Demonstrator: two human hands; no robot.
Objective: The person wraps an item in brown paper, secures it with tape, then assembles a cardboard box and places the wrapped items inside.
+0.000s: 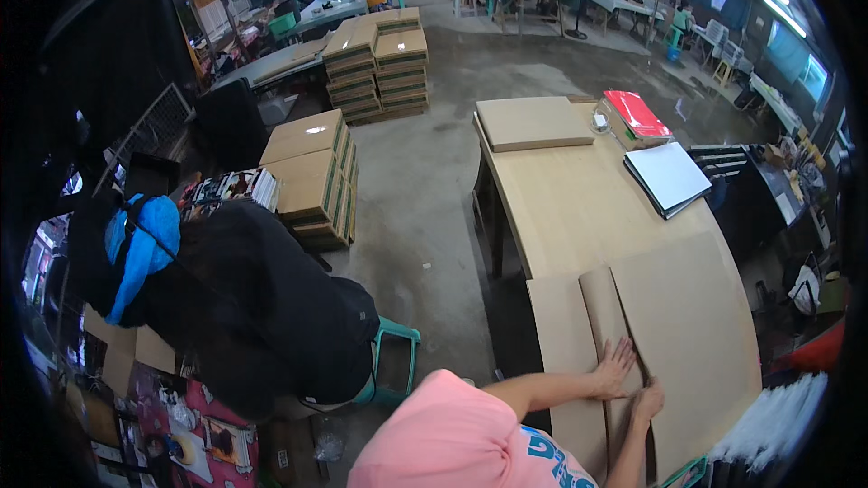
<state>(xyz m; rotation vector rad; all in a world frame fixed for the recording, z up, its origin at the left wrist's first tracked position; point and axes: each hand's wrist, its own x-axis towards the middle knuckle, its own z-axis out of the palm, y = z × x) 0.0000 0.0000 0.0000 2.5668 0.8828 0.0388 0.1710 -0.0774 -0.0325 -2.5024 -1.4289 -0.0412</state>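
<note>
A large brown cardboard sheet [692,334] lies over the near end of the pale wooden table [579,208]. A narrow panel [599,303] along its middle bulges upward, with a dark gap down its right side. My left hand [615,369] rests flat on this panel, fingers spread. Just right of it and nearer, my right hand [647,399] is closed at the panel's raised edge, gripping the cardboard. The undersides of those fingers are hidden. My pink sleeve [443,438] fills the bottom of the view.
A flat cardboard stack [533,122], a red packet [636,112] and a white-topped folder stack [667,177] occupy the table's far end. To the left, a person in black [262,307] sits on a green stool [398,334]. Stacked cartons [303,172] stand beyond.
</note>
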